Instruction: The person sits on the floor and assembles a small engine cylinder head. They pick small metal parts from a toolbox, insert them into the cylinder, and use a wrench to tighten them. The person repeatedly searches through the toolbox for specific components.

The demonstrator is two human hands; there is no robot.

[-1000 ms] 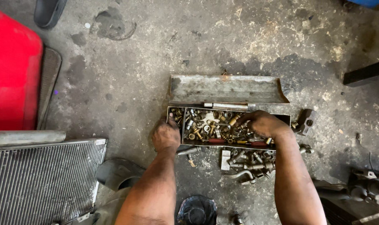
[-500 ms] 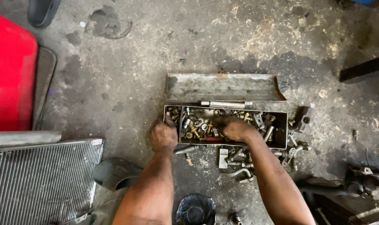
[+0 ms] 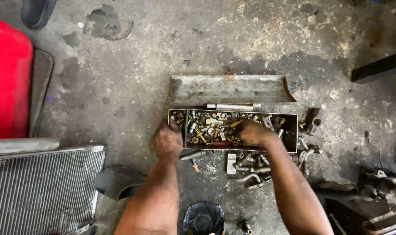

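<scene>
Basically, left hand gripped the steel box at its 9 o'clock rim; right hand dug into loose fittings, grip hidden. Heavy, rigid, oily: hold the rims.

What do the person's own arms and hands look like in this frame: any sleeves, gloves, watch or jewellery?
Both forearms are bare as far as the frame shows, with no sleeves in view. The left hand and right hand are gloveless. No watch, bracelet or ring is visible, though the fingers are too small to check closely. The hands look smudged with workshop grime.
</scene>
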